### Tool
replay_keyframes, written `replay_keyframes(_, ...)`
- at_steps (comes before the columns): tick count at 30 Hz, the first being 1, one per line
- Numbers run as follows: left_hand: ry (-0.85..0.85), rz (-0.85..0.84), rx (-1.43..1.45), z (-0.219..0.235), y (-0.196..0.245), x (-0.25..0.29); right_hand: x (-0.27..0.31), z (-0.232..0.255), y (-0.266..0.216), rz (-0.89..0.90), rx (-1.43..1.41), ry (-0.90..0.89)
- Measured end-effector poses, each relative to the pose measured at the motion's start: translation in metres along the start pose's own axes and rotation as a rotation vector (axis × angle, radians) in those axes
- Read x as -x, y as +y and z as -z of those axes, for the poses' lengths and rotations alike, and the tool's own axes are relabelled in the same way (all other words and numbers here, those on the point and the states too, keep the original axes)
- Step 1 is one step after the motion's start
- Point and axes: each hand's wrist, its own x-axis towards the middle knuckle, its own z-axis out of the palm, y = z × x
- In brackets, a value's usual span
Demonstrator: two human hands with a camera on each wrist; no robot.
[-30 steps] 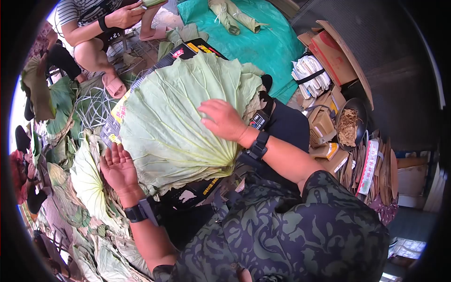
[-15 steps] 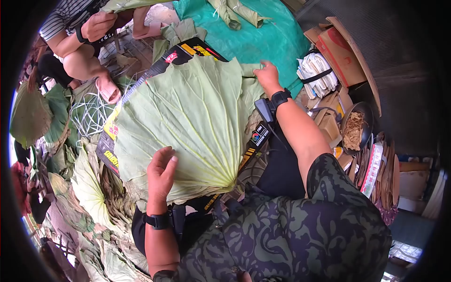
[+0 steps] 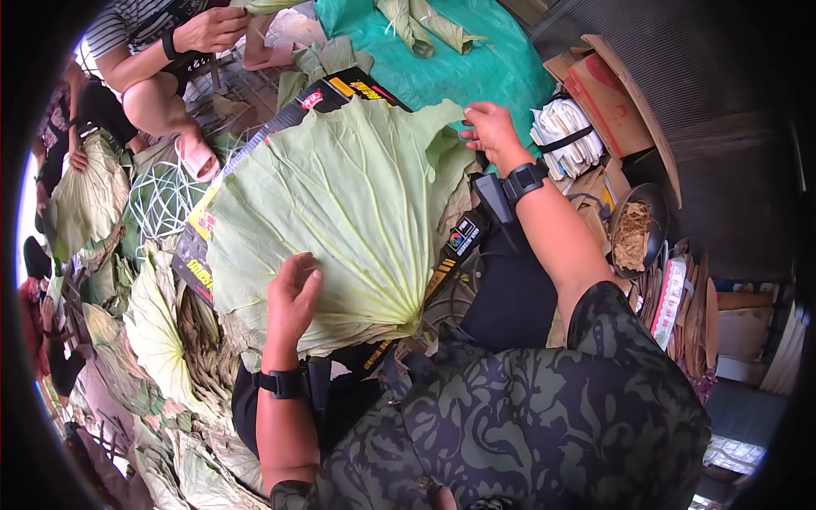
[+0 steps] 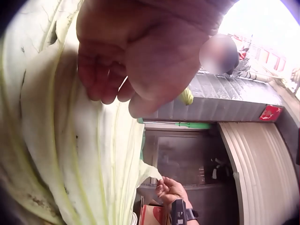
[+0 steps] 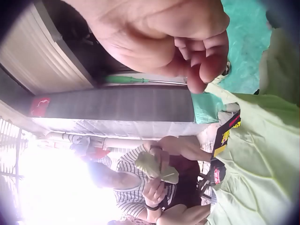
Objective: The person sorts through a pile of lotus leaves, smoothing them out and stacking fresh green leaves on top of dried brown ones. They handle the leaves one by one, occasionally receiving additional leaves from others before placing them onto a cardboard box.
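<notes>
A large pale green lotus leaf (image 3: 340, 221), folded into a fan with ribs running to its near point, lies on a black and yellow printed board (image 3: 197, 270) in front of the person. The right hand (image 3: 495, 134) pinches the leaf's far right corner, which curls up; the left wrist view shows the pulled leaf tip (image 4: 151, 171) at that hand's fingertips. Over the leaf's near left part is the left hand (image 3: 291, 299), its fingers loosely bent and holding nothing. In the left wrist view the left fingers (image 4: 101, 79) hang right over the ribbed surface.
Lotus leaves (image 3: 161, 340) are heaped at the left, beside tangled white string (image 3: 161, 200). A green tarp (image 3: 476, 85) bears rolled leaves (image 3: 425, 30). Cardboard boxes (image 3: 608, 106) and a pan of dried scraps (image 3: 636, 229) stand right. Another person (image 3: 153, 76) sits opposite.
The right hand went from the leaf's middle to its far right corner, which now lifts and curls. The left hand moved from beside the leaf's left edge onto its near part.
</notes>
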Motion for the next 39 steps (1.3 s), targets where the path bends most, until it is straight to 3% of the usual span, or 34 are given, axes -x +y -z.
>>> replay_keyframes(4, -0.004, -0.042, -0.029, 0.000, 0.000, 0.006, 0.010, -0.002, 0.049, -0.045, 0.138, 0.123)
replay_keyframes(6, 0.004, -0.068, -0.027, -0.003, -0.003, 0.008, 0.008, -0.005, 0.074, 0.500, 0.664, 0.290)
replay_keyframes(9, 0.044, -0.049, -0.073, -0.006, -0.003, 0.010, 0.066, -0.041, 0.041, 0.851, 0.682, 0.060)
replay_keyframes(11, 0.150, -0.364, -0.509, -0.007, 0.008, 0.011, 0.094, -0.070, 0.036, 1.050, 0.813, -0.079)
replay_keyframes(13, 0.123, -0.339, -0.550, -0.008, 0.008, 0.010, 0.108, -0.091, 0.049, 1.015, 0.966, -0.477)
replay_keyframes(16, 0.073, -0.302, -0.664, -0.007, 0.002, 0.011, 0.121, -0.112, 0.067, 0.916, 1.125, -0.629)
replay_keyframes(18, 0.052, -0.277, -0.732, -0.005, -0.002, 0.014, 0.114, -0.105, 0.065, 0.960, 1.054, -0.626)
replay_keyframes(20, 0.010, -0.264, -0.713, -0.005, 0.000, 0.015, 0.101, -0.092, 0.058, 1.050, 0.758, -0.283)
replay_keyframes(22, -0.014, -0.249, -0.732, -0.004, -0.001, 0.014, 0.085, -0.078, 0.053, 1.100, 0.814, 0.009)
replay_keyframes(23, -0.033, -0.239, -0.752, -0.004, 0.000, 0.014, 0.078, -0.073, 0.053, 1.099, 0.813, 0.009)
replay_keyframes(25, -0.037, -0.217, -0.749, -0.007, 0.004, 0.014, 0.063, -0.061, 0.060, 0.731, 1.013, 0.144)
replay_keyframes(26, -0.041, -0.195, -0.747, -0.008, 0.006, 0.014, 0.052, -0.055, 0.062, 0.731, 1.011, 0.145)
replay_keyframes(28, -0.067, -0.178, -0.799, -0.008, 0.008, 0.012, 0.028, -0.040, 0.071, 0.413, 0.938, 0.131)
replay_keyframes(30, -0.099, -0.164, -0.841, -0.011, 0.009, 0.012, 0.011, -0.022, 0.074, 0.545, 0.836, 0.278)
replay_keyframes(33, -0.123, -0.139, -0.841, -0.012, 0.010, 0.011, 0.017, -0.006, 0.061, 0.487, 0.827, 0.191)
replay_keyframes(36, -0.122, -0.124, -0.876, -0.014, 0.012, 0.010, 0.035, -0.022, 0.056, 0.448, 0.851, 0.114)
replay_keyframes(38, -0.126, -0.120, -0.879, -0.013, 0.014, 0.010, 0.048, -0.043, 0.062, 0.615, 1.003, 0.068)
replay_keyframes(39, -0.127, -0.117, -0.881, -0.012, 0.013, 0.011, 0.049, -0.049, 0.062, 0.503, 1.086, -0.045)
